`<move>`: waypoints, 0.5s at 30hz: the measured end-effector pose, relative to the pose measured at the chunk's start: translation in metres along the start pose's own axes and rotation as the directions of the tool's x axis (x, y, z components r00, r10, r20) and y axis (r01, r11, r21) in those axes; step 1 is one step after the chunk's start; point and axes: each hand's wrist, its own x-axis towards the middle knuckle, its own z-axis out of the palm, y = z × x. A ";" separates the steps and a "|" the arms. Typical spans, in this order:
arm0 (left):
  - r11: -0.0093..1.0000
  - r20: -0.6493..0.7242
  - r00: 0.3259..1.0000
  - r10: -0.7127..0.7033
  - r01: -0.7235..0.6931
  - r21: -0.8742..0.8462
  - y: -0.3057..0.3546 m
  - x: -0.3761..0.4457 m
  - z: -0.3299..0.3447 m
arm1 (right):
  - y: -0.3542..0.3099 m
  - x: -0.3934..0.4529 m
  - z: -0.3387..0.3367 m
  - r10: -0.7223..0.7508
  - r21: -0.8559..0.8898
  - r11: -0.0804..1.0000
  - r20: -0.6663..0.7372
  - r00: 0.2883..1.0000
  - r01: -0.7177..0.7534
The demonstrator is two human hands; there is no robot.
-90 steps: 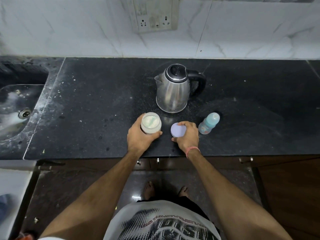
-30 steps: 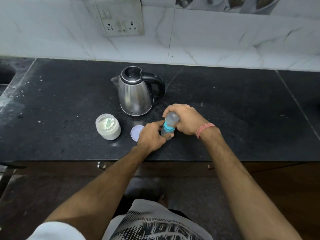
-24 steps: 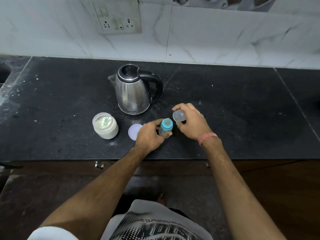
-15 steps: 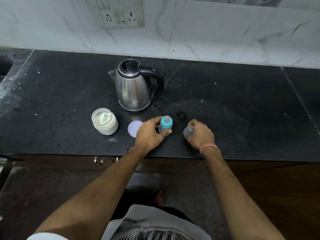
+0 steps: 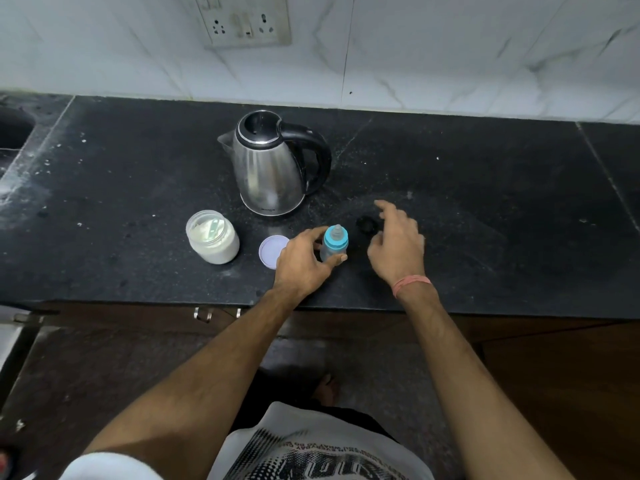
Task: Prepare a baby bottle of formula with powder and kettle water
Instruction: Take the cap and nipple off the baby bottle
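A small clear baby bottle [image 5: 334, 244] with a blue collar and teat stands upright near the counter's front edge. My left hand [image 5: 304, 263] is closed around its body. To the bottle's right, my right hand [image 5: 398, 244] hovers just over the counter with fingers spread and nothing visible in it. The bottle's clear cap is out of sight. A steel kettle [image 5: 273, 171] with a black handle stands behind the bottle. An open jar of white powder [image 5: 213, 239] with a scoop inside sits to the left, and its pale round lid [image 5: 272, 251] lies flat beside my left hand.
A small dark round thing [image 5: 366, 224] lies on the black counter [image 5: 485, 220] between the bottle and my right fingers. A sink corner [image 5: 12, 133] is at far left. A wall socket [image 5: 244, 20] is above the kettle. Cabinet handles [image 5: 216, 313] sit below the counter edge.
I lifted the clear cap off the bottle with my right hand and lowered it to the counter. That hand is now spread open, while my left hand has kept hold of the bottle.
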 end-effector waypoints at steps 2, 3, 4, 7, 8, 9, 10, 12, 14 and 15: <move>1.000 -0.001 1.000 0.008 -0.008 0.000 0.000 0.001 0.001 | -0.016 -0.003 -0.001 -0.088 0.139 0.986 -0.046 0.995 0.093; 1.000 0.000 1.000 0.018 -0.018 0.003 -0.001 0.002 0.001 | -0.024 -0.004 -0.001 -0.108 0.157 0.981 -0.031 0.994 0.111; 1.000 0.001 1.000 0.030 -0.030 0.009 -0.002 0.002 0.001 | -0.030 -0.005 0.000 -0.120 0.156 0.981 -0.007 0.993 0.120; 0.999 0.017 0.999 0.042 -0.042 0.012 -0.005 0.005 0.001 | -0.039 -0.007 0.003 -0.129 0.165 0.978 0.007 0.992 0.126; 0.999 0.018 0.999 0.043 -0.043 0.011 -0.005 0.004 0.001 | -0.040 -0.007 0.003 -0.123 0.168 0.978 0.006 0.992 0.121; 0.999 0.017 0.999 0.042 -0.042 0.012 -0.005 0.004 0.001 | -0.041 -0.006 0.003 -0.116 0.172 0.979 0.013 0.993 0.112; 0.999 0.015 0.999 0.040 -0.040 0.011 -0.006 0.005 0.001 | -0.042 -0.006 0.002 -0.106 0.176 0.979 0.030 0.994 0.099; 0.999 0.014 0.999 0.035 -0.035 0.014 -0.005 0.005 0.001 | -0.044 -0.007 0.001 -0.102 0.150 0.985 0.091 0.991 0.087; 0.999 0.020 0.999 0.033 -0.034 0.030 -0.005 0.006 0.001 | -0.045 -0.008 0.002 -0.107 0.097 0.991 0.143 0.984 0.094; 0.999 0.022 0.999 0.033 -0.033 0.032 -0.005 0.007 0.001 | -0.046 -0.009 0.002 -0.106 0.082 0.992 0.150 0.983 0.095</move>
